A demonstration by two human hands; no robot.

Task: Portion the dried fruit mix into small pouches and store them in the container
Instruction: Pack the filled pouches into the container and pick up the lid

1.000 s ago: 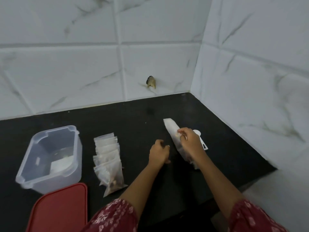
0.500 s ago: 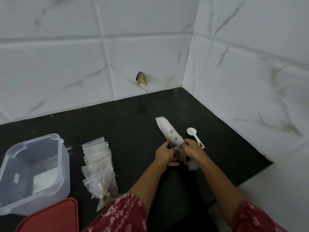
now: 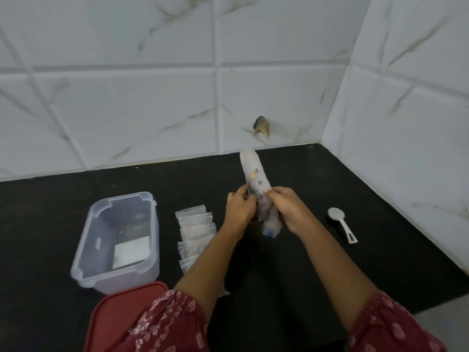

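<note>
Held roughly upright above the black counter (image 3: 304, 179), near the middle of the scene: the long clear bag of dried fruit mix (image 3: 255, 174), with a few pieces of fruit visible through the plastic in its upper part. Gripped round the lower half from both sides, with the left hand (image 3: 239, 210) curled against the near-left side and the right hand (image 3: 289, 209) wrapped round the right with fingers and thumb (lower end bunched and poking out beneath the palms). Probably working the bag open or shifting the contents; hard to say which.

To do it well: keep the mouth of the bag uppermost and the whole thing over the counter. Ease the plastic apart gently rather than tugging, given the risk of a tear and a spill. Steady with one hand before freeing the other for the white spoon (image 3: 340, 223), lying apart to the right, untouched.

Further left, a fanned row of small pouches (image 3: 195, 219), partly hidden behind the left forearm; contents too blurred to judge. Left again, the clear container (image 3: 153, 250), open, with something pale and flat on its floor. Nearer the body, the red lid (image 3: 119, 316), off. Behind everything, white marbled wall tiles (image 3: 152, 110).
</note>
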